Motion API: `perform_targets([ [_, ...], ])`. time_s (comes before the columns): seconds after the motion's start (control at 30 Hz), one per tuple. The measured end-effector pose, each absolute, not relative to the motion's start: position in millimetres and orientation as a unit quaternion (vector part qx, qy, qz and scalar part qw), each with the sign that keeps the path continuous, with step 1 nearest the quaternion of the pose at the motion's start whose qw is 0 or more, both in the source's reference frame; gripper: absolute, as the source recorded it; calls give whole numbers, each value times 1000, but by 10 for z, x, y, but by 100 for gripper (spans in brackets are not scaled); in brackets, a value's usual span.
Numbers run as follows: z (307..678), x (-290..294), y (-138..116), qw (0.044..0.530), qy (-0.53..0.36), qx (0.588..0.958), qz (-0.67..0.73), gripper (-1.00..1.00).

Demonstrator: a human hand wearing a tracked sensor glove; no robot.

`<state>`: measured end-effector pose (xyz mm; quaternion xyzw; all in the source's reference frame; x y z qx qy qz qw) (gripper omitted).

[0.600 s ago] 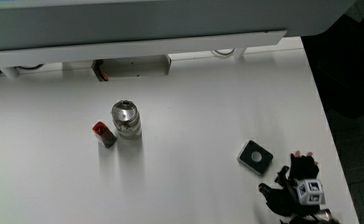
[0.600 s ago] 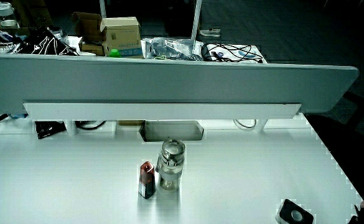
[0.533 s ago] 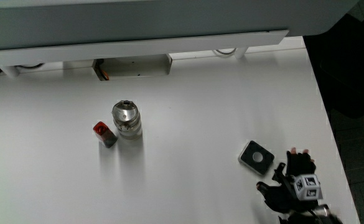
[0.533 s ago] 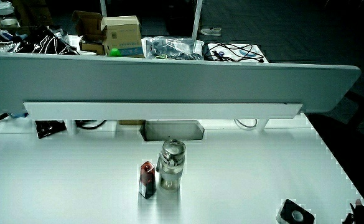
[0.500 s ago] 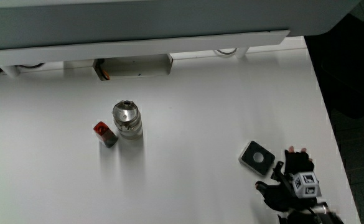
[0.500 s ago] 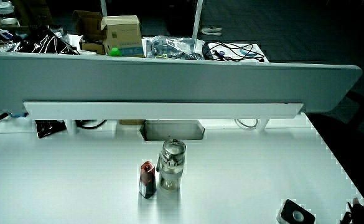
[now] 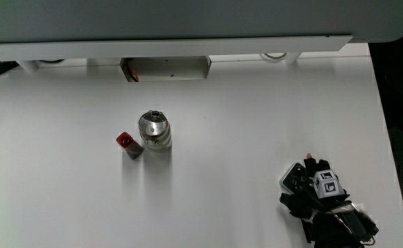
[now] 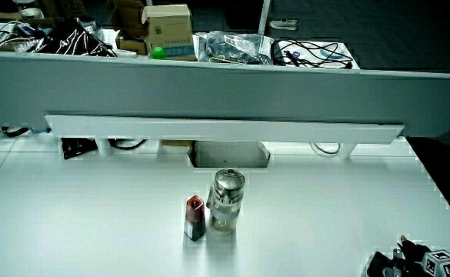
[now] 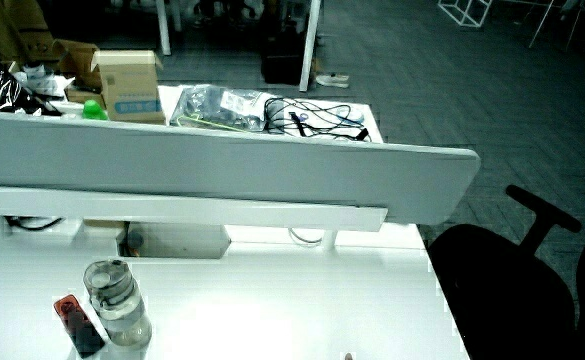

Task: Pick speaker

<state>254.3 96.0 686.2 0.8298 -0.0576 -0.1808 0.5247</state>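
Under the hands point(image 7: 316, 193), a small dark flat speaker point(image 7: 292, 179), mostly covered.

Black glove on the hand point(image 7: 318, 200), covering palm and fingers, dark and matte, fingertips seemingly bare. Small white cube point(image 7: 326, 185) strapped on its back, faces printed with black square patterns. Same cube point(image 8: 442, 265) visible in a side view, low corner.

The hand point(image 7: 319, 196) moved from the speaker's point(image 7: 292, 178) 4 o'clock side onto it and covered most of it, so that only an edge showed at the hand's 10 o'clock.
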Motion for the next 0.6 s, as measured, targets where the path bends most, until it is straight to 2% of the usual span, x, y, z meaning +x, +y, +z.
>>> perform_targets([
  [0.13,6884,2513,904,514,-37,828,-223,44],
  [0.27,6833,2499,877,489,-34,842,-226,89],
  [0.3,6889,2527,894,496,-26,840,-217,100],
  [0.4,6842,2529,939,464,-13,859,-216,100],
  [0.6,6890,2410,1008,449,-15,874,-184,100],
])
